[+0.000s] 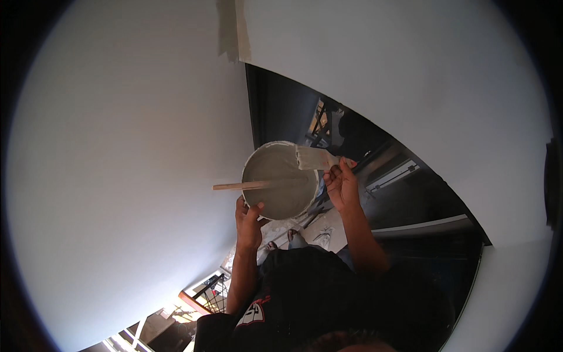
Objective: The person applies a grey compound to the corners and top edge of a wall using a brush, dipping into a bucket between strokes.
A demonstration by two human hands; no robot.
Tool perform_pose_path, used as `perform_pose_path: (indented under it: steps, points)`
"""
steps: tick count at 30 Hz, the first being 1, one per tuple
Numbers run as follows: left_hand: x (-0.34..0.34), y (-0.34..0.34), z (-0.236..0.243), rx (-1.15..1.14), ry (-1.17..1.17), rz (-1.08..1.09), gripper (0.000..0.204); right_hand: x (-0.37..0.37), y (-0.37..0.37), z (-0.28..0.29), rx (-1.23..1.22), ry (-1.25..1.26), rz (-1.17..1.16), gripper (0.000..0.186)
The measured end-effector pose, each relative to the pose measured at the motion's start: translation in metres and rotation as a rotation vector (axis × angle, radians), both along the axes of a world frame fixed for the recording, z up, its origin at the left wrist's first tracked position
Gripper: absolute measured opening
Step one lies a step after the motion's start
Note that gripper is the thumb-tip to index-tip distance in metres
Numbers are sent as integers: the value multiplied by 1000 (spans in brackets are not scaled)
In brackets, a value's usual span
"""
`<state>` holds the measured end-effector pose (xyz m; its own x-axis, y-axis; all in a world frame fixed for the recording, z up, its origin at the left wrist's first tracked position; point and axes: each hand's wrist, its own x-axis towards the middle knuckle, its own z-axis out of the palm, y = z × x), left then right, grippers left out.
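A round bucket [280,217] holds a smooth beige-grey paint or slurry [275,205]. My left hand [249,226] grips the bucket's near left rim, with the thumb over the edge. Across the mix lies a wooden stick [230,186], one end jutting past the left rim and the other sunk in the mix. In my right hand [342,185] is a wide paintbrush [314,157], pinched by its handle. Its bristles are coated in the same beige colour and hang over the bucket's far right rim.
A pale wall [129,146] rises close on the left. Another white panel [399,64] curves across the upper right, with a beige painted strip [243,32] at the corner. Dark glossy panels [281,105] lie beyond the bucket. Far below are a splattered floor [322,226] and an orange-edged frame [192,301].
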<state>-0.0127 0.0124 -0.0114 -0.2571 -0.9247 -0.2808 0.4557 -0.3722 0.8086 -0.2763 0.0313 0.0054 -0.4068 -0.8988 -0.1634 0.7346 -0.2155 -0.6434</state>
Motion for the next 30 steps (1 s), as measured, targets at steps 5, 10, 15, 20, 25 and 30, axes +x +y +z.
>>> perform_pose_path:
  steps: [5,10,15,20,25,30]
  points:
    - [-8,8,16,21,106,18,54,-11,-12,71,-242,-23,11,15]
    - [-7,8,13,20,76,42,54,-36,-41,181,-569,226,-196,30]
    - [-5,7,5,77,82,21,53,-46,-86,308,-769,760,-528,36]
    - [-6,9,0,117,45,63,51,-51,-138,390,-812,1107,-741,28]
    - [-11,11,-8,140,36,114,51,-77,-178,421,-874,1206,-801,26]
    - [-13,12,0,131,0,154,53,-104,-196,442,-851,1195,-829,27]
